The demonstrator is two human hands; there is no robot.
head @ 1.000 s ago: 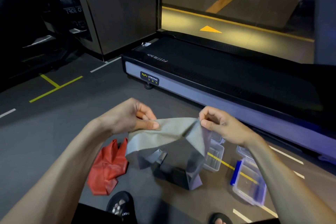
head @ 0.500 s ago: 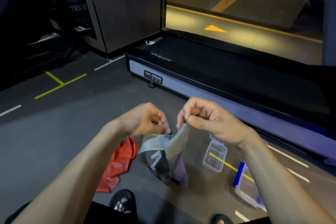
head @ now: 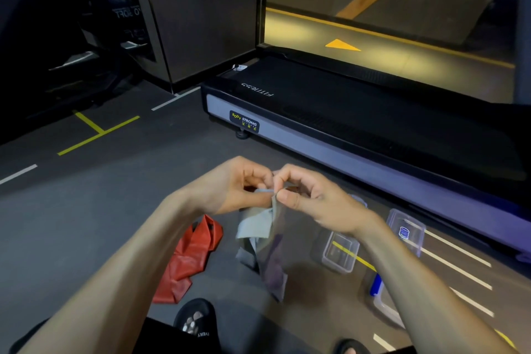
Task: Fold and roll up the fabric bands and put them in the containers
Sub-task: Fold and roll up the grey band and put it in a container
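Above the gym floor (head: 86, 224), the left hand (head: 238, 185) and right hand (head: 310, 198) meet, fingers curled, both pinching the top edge of the grey fabric band (head: 260, 238), which hangs doubled and creased. A red band (head: 186, 261) lies crumpled on the floor. The clear container (head: 340, 251) beside it holds nothing visible.

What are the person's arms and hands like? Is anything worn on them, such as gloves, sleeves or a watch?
Both forearms are bare up to the edge of the picture: no sleeves show. The left hand and the right hand wear no gloves, and no rings, watch or wristband can be seen. Nails look short and unpainted.
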